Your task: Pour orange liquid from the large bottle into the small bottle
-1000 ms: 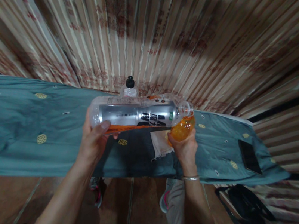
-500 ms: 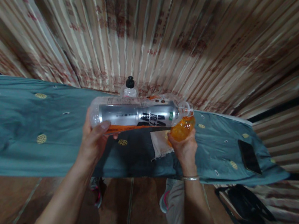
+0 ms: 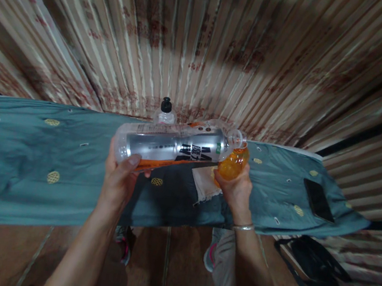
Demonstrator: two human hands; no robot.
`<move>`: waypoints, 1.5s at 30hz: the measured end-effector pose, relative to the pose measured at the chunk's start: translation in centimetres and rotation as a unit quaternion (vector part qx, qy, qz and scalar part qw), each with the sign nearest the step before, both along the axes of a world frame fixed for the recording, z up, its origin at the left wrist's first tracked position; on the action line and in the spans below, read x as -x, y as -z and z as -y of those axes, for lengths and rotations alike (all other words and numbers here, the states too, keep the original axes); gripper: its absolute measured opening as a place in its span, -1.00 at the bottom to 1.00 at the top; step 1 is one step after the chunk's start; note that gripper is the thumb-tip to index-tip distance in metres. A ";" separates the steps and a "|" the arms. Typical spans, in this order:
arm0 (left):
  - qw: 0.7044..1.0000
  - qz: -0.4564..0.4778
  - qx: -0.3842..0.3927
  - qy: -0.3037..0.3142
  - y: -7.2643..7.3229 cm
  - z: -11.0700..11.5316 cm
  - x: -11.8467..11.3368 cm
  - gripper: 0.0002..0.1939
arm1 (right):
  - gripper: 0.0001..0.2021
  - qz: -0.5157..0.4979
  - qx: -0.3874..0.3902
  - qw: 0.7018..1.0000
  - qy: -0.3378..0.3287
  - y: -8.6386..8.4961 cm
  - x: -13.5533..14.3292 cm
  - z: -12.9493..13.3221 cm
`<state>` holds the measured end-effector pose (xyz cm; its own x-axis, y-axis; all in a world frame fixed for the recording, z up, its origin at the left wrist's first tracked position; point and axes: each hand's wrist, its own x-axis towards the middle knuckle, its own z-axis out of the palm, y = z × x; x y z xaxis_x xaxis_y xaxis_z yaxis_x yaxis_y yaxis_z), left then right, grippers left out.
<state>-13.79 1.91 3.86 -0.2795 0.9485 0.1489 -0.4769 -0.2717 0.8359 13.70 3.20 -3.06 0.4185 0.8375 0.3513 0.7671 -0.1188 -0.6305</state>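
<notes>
A large clear bottle with a silver and orange label [image 3: 175, 148] lies nearly level in the air, its open mouth to the right. My left hand [image 3: 123, 173] is wrapped round its base end. In my right hand [image 3: 237, 186] is a small orange container [image 3: 231, 164], whose top touches or sits just under the bottle's mouth; the exact contact is unclear. Beneath them a pale cloth [image 3: 204, 184] rests on the table, partly hidden by my right hand and the container.
Behind the large bottle stands a clear bottle with a black cap [image 3: 166, 106]. A dark phone [image 3: 318, 200] lies at the right of the cloth-covered table [image 3: 78, 168]. Curtains hang behind. On the lower right is a black bag [image 3: 316, 264].
</notes>
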 end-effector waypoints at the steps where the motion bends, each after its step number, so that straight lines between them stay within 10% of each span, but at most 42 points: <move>1: 1.000 0.000 0.000 -0.002 0.0 0.0 0.0 -0.47 | -0.14 -0.004 0.002 1.000 0.000 -0.1 0.0 0.0; 45: 1.000 0.007 0.010 -0.007 -0.1 0.0 0.0 -0.48 | -0.16 -0.005 -0.011 1.000 -0.009 0.3 -0.1 -0.1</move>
